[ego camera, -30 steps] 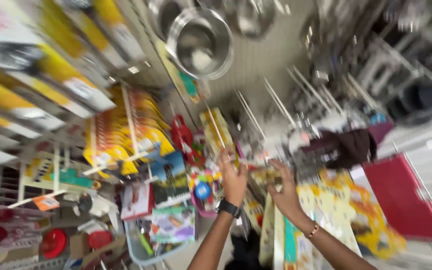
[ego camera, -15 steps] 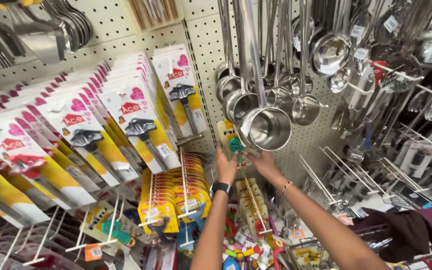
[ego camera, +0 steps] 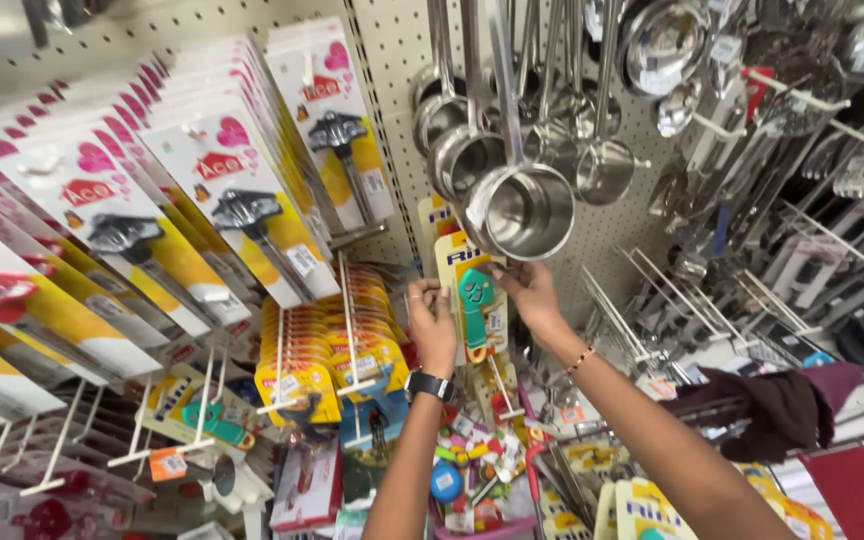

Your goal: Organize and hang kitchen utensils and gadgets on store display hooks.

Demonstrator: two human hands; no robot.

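Observation:
A carded kitchen tool [ego camera: 476, 305], green on a yellow backing card, is held up against the pegboard wall by both my hands. My left hand [ego camera: 432, 325], with a dark watch on the wrist and a ring, grips the card's left edge. My right hand [ego camera: 530, 292], with a thin bracelet on the wrist, holds its right side near the top. More cards of the same kind [ego camera: 439, 225] hang just behind it. A steel measuring cup [ego camera: 520, 208] hangs directly above my hands.
Rows of white and yellow carded tools [ego camera: 242, 210] hang at left. Steel ladles and cups [ego camera: 592, 120] fill the upper right. Bare wire hooks [ego camera: 652, 300] jut out at right. Yellow packets [ego camera: 322, 350] and mixed small goods [ego camera: 472, 460] hang below. A dark cloth [ego camera: 762, 410] lies lower right.
The view has swung up from the lower racks to the pegboard and come closer. Both my hands have stayed together on the carded tool, raised to the hooks under the steel cups.

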